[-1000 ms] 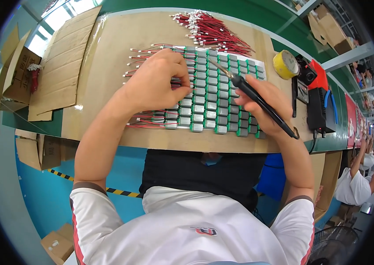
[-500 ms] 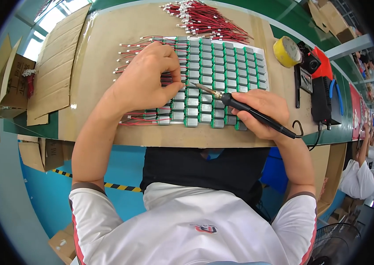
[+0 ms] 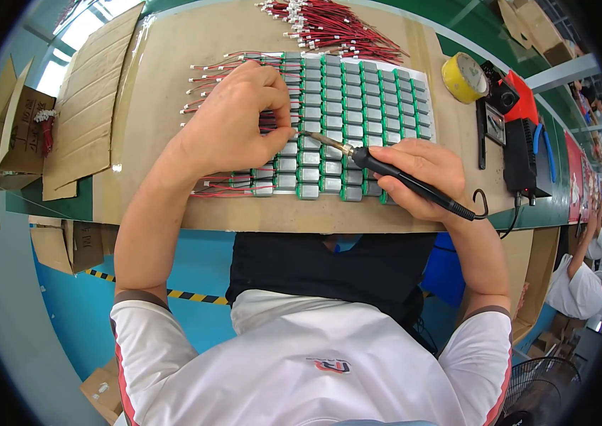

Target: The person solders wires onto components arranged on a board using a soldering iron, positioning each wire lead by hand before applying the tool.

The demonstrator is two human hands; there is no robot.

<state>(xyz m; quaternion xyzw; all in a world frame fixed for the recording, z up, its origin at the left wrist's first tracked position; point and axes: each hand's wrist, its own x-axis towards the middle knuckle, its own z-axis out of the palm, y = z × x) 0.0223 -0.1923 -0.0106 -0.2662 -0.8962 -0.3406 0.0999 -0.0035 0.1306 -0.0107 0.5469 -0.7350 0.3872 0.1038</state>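
My right hand [image 3: 425,177] is closed around the black handle of a soldering iron [image 3: 414,183]. Its metal tip points left and sits right beside my left fingertips. My left hand [image 3: 247,113] is closed in a pinch at the end of a thin wire, above the left part of a grid of small grey-and-green blocks [image 3: 333,113]. Red and black wires [image 3: 223,186] with small white plugs stick out from the grid's left side, some of them hidden under my left hand. The exact contact at the iron's tip is too small to make out.
A pile of red wires [image 3: 343,28] with white plugs lies at the far side. To the right are a yellow tape roll [image 3: 464,77], a black box [image 3: 526,160] with a cable, and blue-handled pliers [image 3: 551,153]. Cardboard [image 3: 88,106] stands on the left. Other people sit far right.
The iron's tip has shifted slightly left, closer to my left fingertips. My left hand keeps its pinch almost in place. The whole view has shifted a little.
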